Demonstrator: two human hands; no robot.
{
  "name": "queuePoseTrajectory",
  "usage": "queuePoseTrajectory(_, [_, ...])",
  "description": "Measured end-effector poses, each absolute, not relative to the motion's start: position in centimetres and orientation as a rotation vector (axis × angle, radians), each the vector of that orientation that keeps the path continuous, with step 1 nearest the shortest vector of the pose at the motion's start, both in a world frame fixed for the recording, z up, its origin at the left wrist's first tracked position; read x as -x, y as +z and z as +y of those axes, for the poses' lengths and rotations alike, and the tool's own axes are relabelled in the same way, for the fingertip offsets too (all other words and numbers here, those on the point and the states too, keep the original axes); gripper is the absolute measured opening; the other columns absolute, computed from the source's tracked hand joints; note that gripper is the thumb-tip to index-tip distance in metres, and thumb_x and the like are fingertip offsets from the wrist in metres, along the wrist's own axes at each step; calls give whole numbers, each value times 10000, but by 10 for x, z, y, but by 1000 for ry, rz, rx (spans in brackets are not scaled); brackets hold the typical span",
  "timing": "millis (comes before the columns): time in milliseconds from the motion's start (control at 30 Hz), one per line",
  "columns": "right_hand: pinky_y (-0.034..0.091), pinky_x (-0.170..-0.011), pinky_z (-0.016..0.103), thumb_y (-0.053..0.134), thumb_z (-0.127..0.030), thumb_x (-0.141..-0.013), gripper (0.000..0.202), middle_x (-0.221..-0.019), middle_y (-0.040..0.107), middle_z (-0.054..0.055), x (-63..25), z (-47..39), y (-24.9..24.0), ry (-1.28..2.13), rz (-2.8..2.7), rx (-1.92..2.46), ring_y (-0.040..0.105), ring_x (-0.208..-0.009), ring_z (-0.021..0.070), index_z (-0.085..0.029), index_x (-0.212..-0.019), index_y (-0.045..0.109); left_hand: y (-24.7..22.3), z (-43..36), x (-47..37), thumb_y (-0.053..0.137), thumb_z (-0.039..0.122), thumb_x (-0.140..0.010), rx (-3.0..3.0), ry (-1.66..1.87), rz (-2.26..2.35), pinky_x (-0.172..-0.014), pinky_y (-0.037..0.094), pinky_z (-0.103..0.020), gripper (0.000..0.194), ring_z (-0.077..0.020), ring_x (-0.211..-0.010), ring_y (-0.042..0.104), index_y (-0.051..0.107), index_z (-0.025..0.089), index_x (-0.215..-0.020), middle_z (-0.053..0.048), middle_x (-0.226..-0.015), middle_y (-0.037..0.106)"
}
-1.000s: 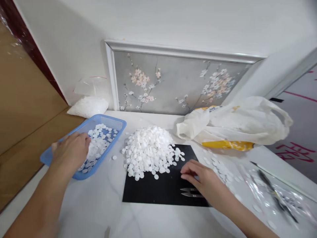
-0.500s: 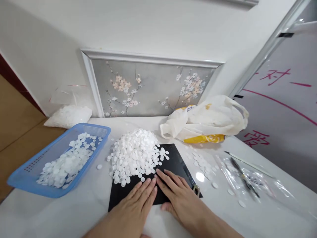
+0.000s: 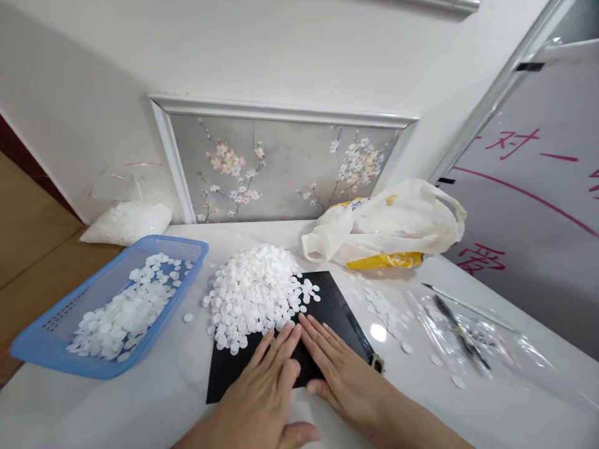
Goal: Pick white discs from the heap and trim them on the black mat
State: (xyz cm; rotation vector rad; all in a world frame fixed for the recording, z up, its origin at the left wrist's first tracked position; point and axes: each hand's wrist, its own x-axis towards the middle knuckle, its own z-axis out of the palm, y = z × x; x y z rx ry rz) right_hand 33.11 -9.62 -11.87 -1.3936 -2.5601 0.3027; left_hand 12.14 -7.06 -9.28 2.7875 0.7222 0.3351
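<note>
A large heap of small white round discs (image 3: 255, 287) lies on and beside a black flat board (image 3: 334, 299). My left hand (image 3: 264, 380) rests on the board's near part, its fingertips touching the heap's front edge and its thumb out to the side. Beside it, my right hand (image 3: 339, 368) lies flat on the board with fingers stretched out, the index fingertip close to the left hand's. Neither hand holds anything. A small metal clip or buckle (image 3: 377, 363) shows at the board's right edge, by my right wrist.
To the left, a blue plastic basket (image 3: 185, 284) holds more white discs. A clear bag of white material (image 3: 128, 223) stands behind it. At the back right lies a white and yellow plastic bag (image 3: 388, 227). Tweezers (image 3: 461, 333), a thin white stick (image 3: 468, 305) and clear bags lie at the right.
My left hand has shifted slightly right and forward, its thumb now spread and one finger bent. My right hand has slid a little forward. The view has tilted slightly.
</note>
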Motion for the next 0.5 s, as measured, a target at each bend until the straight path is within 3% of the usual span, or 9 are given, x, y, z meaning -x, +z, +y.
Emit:
queuePoseTrajectory(100, [293, -1113, 494, 375, -452, -957, 672, -1529, 159, 156, -352, -97, -123, 296, -2565, 1476, 168, -1411, 269, -133, -1494, 125, -97, -65, -123, 441, 588, -865, -2872, 339, 777, -1141, 247, -530, 719, -278, -1411, 211, 331, 109, -1390, -163, -1512, 294])
queuePoseTrajectory(200, [305, -1104, 511, 352, -447, -964, 652, -1524, 176, 166, -378, -94, -124, 221, -2462, 1663, 192, -1401, 285, -133, -1492, 132, -104, -64, -121, 402, 604, -873, -2941, 338, 849, -1125, 267, -521, 825, -284, -1402, 238, 140, 112, -1480, -153, -1507, 302])
queuePoseTrajectory(333, [279, -1106, 542, 361, -479, -952, 684, -1518, 198, 184, -374, -91, -116, 88, -2408, 1731, 171, -1403, 309, -102, -1488, 161, -117, -70, -119, 406, 638, -848, -2989, 416, 961, -1089, 307, -514, 859, -309, -1390, 268, 126, 142, -1492, -142, -1499, 324])
queuePoseTrajectory(500, [283, -1123, 490, 386, -495, -941, 703, -1527, 205, 142, -324, -95, -112, 174, -2600, 1394, 172, -1416, 264, -121, -1490, 154, -127, -71, -119, 403, 614, -866, -3016, 517, 1068, -1083, 298, -497, 829, -311, -1371, 314, 136, 141, -1492, -143, -1493, 343])
